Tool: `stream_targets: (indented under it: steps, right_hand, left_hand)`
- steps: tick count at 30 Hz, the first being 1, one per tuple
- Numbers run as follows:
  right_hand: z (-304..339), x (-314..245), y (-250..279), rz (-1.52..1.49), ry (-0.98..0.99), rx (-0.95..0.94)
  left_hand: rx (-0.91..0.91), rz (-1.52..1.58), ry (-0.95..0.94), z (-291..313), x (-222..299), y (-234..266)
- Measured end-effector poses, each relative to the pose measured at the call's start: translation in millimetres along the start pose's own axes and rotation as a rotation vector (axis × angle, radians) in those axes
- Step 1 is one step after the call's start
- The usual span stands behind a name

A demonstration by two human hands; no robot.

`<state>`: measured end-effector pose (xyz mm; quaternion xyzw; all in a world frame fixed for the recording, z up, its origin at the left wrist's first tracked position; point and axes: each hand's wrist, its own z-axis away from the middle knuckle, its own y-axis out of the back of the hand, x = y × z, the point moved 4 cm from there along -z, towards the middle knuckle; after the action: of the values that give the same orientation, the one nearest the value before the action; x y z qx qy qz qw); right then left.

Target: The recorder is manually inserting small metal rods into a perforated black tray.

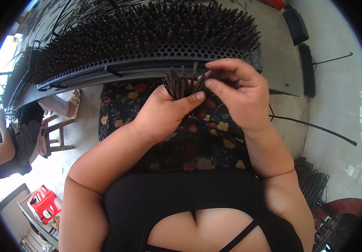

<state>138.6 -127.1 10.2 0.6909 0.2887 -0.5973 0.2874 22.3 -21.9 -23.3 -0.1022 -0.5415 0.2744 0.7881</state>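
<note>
A bundle of thin, dark brown metal-like strips (pixel 176 86) stands upright in my left hand (pixel 164 111), which is closed around its lower part with the thumb across the front. One strip with a small hole near its tip sticks up above the others. My right hand (pixel 244 90) is at the bundle's right edge. Its thumb and curled fingers meet at a dark strip there, while the forefinger stretches out above. The strip's lower end is hidden by my left thumb.
Beyond my hands, a long perforated black rack (pixel 147 56) holds densely packed upright dark pieces (pixel 160 29). A floral cloth (pixel 206 147) covers my lap. Another person (pixel 21 134) sits at the left near a wooden stool (pixel 61 134). A red plastic stool (pixel 45 203) stands lower left.
</note>
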Motion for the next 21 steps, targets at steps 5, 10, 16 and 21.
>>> stream_targets:
  steps: [5,10,16,21]
  right_hand:
    - [-15.5,-3.8,45.5,-0.288,0.117,0.213]
    - [-24.2,-21.0,74.4,0.085,0.594,0.478]
    - [-31.6,-15.8,75.5,0.407,0.648,0.374]
    - [-37.0,-12.7,51.4,0.603,0.746,0.289]
  left_hand:
    - [-0.020,0.028,0.028,-3.8,4.9,0.7]
    - [0.077,0.067,0.148,-6.4,-5.6,8.7]
    - [0.093,0.076,0.174,-3.3,-8.6,11.4]
    - [0.103,0.041,0.124,-2.8,-12.0,10.8]
